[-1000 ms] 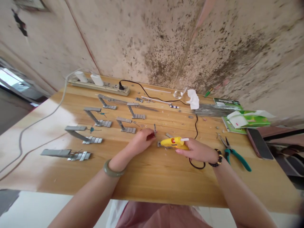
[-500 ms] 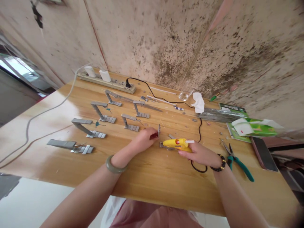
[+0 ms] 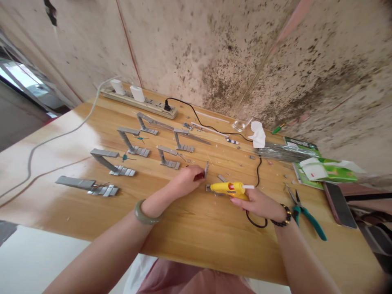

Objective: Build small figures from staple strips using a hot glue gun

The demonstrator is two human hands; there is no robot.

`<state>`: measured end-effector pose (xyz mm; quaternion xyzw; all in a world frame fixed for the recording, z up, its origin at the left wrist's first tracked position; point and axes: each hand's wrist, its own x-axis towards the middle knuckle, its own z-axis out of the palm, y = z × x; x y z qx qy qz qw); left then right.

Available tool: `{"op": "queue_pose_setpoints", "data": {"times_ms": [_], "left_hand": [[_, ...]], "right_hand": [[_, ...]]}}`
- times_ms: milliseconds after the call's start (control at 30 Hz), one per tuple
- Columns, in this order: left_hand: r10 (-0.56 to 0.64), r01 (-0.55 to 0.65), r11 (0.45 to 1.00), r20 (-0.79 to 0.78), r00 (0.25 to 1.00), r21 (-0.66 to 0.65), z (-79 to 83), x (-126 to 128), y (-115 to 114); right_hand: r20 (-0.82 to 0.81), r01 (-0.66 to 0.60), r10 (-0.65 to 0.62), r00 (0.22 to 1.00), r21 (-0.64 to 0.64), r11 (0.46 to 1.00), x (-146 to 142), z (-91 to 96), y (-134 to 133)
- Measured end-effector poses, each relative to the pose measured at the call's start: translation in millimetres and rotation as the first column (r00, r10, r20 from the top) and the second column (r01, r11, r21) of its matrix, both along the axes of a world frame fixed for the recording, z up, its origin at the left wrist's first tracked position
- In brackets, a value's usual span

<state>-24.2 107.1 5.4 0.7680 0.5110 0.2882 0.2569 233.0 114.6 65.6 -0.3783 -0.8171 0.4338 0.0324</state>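
Note:
My right hand (image 3: 259,201) grips a yellow glue gun (image 3: 227,188) with a white glue stick poking out of its back. Its nozzle points left at a small grey metal piece (image 3: 208,188) lying on the wooden table (image 3: 196,228). My left hand (image 3: 185,179) pinches a short grey metal strip (image 3: 206,169), held upright just left of the nozzle. The gun's black cord (image 3: 259,167) runs back to a power strip (image 3: 143,104).
Several grey L-shaped staple assemblies (image 3: 134,141) stand in rows at the left. Green-handled pliers (image 3: 308,216), a phone (image 3: 337,198), green packets (image 3: 329,169), a bundle of wire rods (image 3: 281,150), a tissue (image 3: 258,134) and a small glass dish (image 3: 240,123) lie at the right and back.
The camera has shifted a little, so everything sits slightly lower and to the right. Both hands keep their holds at the same spot on the table.

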Motion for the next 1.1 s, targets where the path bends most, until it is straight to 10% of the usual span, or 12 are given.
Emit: {"op": "queue_pose_setpoints", "data": {"times_ms": [700, 1100], "left_hand": [[0.033, -0.033, 0.999, 0.018, 0.999, -0.001, -0.6, 0.8, -2.0], [0.193, -0.148, 0.974, -0.277, 0.941, 0.173, -2.2, -0.2, -5.8]], "right_hand": [[0.031, 0.0, 0.001, 1.0, -0.029, 1.0, 6.3, -9.3, 4.5], [-0.002, -0.041, 0.041, 0.999, 0.057, 0.998, 0.4, -2.2, 5.3]]}}
